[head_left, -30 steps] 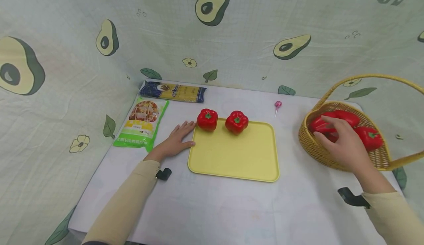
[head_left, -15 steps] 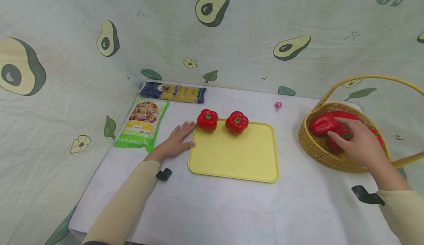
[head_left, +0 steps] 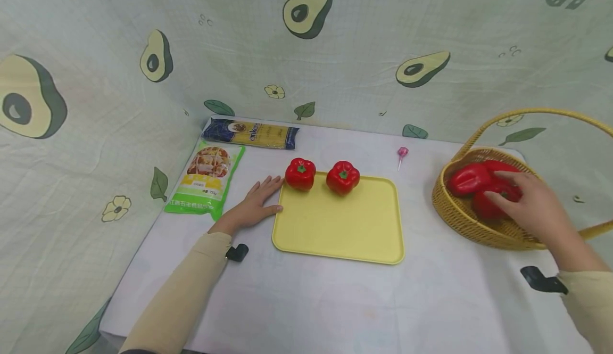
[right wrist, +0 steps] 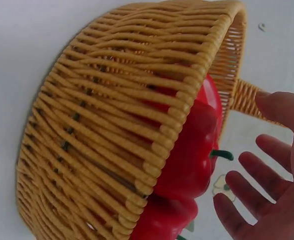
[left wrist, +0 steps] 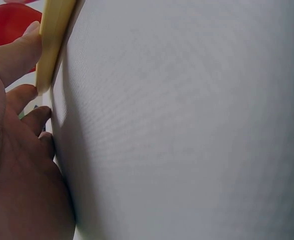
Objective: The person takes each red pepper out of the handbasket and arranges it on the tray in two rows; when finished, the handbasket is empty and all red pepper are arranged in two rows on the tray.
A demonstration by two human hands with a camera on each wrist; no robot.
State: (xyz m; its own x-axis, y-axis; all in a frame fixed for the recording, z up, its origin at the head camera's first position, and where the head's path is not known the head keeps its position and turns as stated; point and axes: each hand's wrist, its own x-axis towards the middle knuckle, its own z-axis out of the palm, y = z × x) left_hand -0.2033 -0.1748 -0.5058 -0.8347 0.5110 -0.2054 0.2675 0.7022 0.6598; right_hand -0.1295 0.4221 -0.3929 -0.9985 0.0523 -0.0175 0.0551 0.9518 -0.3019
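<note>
In the head view my left hand lies flat at the left edge of the yellow tray, its fingers spread. The left wrist view has the thumb of that hand against the tray's rim. Two red bell peppers with green stems sit along the tray's far edge. My right hand is over the wicker basket, which holds several red bell peppers. In the right wrist view its fingers are parted and relaxed, apart from the nearest bell pepper, with nothing between them.
A long spaghetti pack and a green food bag lie at the back left. A pink lollipop lies between tray and basket. The basket's tall handle arches over it. Patterned cloth hangs behind the table.
My right hand has shifted to the right over the basket. A bell pepper near its fingers now sits further left in the basket. The left hand and tray have not moved.
</note>
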